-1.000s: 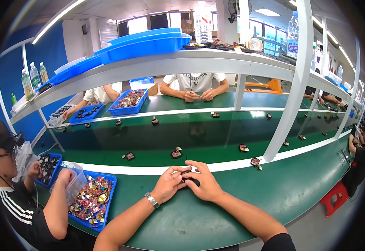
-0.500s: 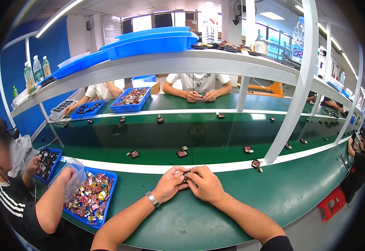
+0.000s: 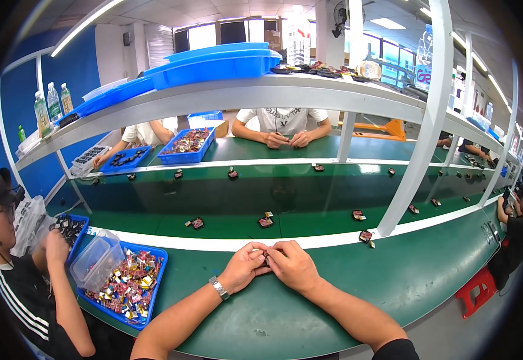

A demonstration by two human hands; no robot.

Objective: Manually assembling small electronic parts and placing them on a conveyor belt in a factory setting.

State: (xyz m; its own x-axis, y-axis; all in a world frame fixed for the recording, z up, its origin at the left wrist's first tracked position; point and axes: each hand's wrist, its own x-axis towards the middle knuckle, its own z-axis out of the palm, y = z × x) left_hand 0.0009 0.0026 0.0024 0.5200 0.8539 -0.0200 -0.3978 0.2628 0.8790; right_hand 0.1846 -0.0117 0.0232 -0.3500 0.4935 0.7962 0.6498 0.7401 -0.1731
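Observation:
Over the green worktop [image 3: 237,309], my left hand [image 3: 244,267] and my right hand [image 3: 295,265] meet in front of me. Between their fingertips they pinch a small dark electronic part [image 3: 266,257]; the fingers cover most of it. Its exact kind cannot be made out. A metal-strap watch [image 3: 219,288] circles my left wrist. The nearest similar loose piece, a small black-and-red assembly [image 3: 366,236], lies to the right by the foot of a white post.
Left of my arms stands a blue tray [image 3: 163,264] of red, yellow and white parts, with a clear plastic tub [image 3: 96,264] on it. A co-worker [image 3: 21,288] sits beyond. Ahead runs a green belt [image 3: 309,223] carrying assemblies, under a white-framed shelf [image 3: 261,87]. A red stool [image 3: 476,294] stands right.
The left co-worker's hand has left the clear tub for the tray of black parts. Assemblies on the near belt have shifted slightly right. My hands stay together, fingers slightly shifted on the part.

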